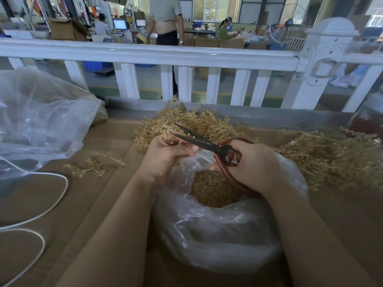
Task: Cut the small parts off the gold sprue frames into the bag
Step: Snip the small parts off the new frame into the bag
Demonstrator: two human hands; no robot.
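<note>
At frame centre, above the bag (217,235), the left hand (165,156) gripped a gold frame (169,138), pointing up-left between open scissors (199,139) gripped by the right hand (255,162).

Counts on the counter

One pair of scissors (204,142); two clear plastic bags, one open bag (217,235) and one large bag (41,121); two heaped piles of gold sprue frames (199,121) (331,158); one loose frame (95,164); one white cord (51,204); cut parts (213,188) too many to count.
</note>
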